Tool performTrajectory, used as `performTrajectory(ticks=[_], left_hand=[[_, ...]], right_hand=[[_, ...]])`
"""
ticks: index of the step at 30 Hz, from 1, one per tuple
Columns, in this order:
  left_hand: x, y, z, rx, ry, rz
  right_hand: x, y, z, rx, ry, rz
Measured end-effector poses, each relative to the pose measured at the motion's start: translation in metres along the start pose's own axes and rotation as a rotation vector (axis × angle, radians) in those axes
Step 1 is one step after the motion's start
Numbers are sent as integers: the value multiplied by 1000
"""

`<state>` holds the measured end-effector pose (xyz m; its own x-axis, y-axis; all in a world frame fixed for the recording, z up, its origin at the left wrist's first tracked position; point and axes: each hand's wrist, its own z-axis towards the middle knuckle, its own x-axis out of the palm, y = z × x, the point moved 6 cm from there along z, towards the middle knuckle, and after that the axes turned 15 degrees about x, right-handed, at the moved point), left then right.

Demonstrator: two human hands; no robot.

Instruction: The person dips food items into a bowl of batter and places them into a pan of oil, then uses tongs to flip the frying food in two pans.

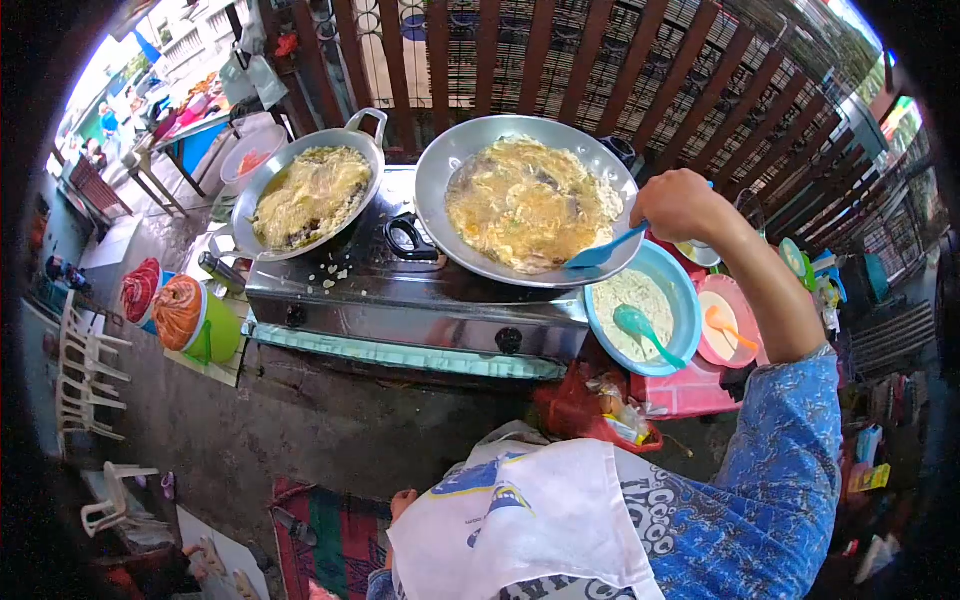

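Observation:
My right hand (680,208) is closed round the handle of a blue spatula (597,252), whose blade rests in the front right edge of a large metal wok (430,190). Bubbling yellowish food (530,205) fills the wok, which sits on the right side of a gas stove (420,310). A second pan (375,165) with similar food stands on the stove's left side. My left hand (402,503) hangs low beside the white apron (520,520); only a small part shows, and its fingers cannot be made out.
Right of the stove stand a blue basin (690,315) of pale batter with a green ladle and a pink bowl (748,350) with an orange spoon. Lidded buckets (215,330) are at the left. A slatted wooden fence (485,70) runs behind the stove.

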<state>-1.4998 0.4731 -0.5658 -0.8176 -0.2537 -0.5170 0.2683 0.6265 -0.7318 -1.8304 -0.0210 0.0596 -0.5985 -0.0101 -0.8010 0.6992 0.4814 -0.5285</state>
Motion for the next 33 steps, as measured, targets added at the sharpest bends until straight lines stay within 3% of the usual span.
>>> performTrajectory(ticks=[2, 6, 12, 15, 18, 22, 24, 25, 26, 27, 28, 29, 33], left_hand=[[-1, -6, 0, 1, 10, 39], [-5, -21, -2, 1, 14, 106], [-9, -23, -5, 17, -8, 113], [-6, -11, -12, -55, -9, -47], [-13, -7, -17, 0, 29, 77], [-1, 15, -8, -40, 53, 73], [4, 19, -11, -57, 14, -123], [3, 14, -13, -67, -4, -128], [1, -3, -11, -36, 61, 37], [-3, -20, -11, -15, 118, 199], [-13, -47, -19, -47, 109, 185], [-20, -71, -25, -76, 100, 171], [-24, -87, -28, -116, 44, 110]], right_hand=[[25, -14, 17, 136, -33, 7], [2, -9, 1, 103, -14, 25], [21, -17, 21, 135, -72, -82], [-5, -21, 2, 138, 18, -26], [5, -22, 4, 71, -38, 28], [16, -31, 17, 163, -66, -37], [8, -37, 11, 74, -112, -88], [0, -40, 5, 148, -111, -87], [-10, -36, -7, 96, -167, -98], [-12, -38, -9, 213, -175, -187], [-13, -38, -11, 276, -153, -221], [-12, -36, -14, 252, -266, -264], [4, -32, -6, 331, -293, -216]])
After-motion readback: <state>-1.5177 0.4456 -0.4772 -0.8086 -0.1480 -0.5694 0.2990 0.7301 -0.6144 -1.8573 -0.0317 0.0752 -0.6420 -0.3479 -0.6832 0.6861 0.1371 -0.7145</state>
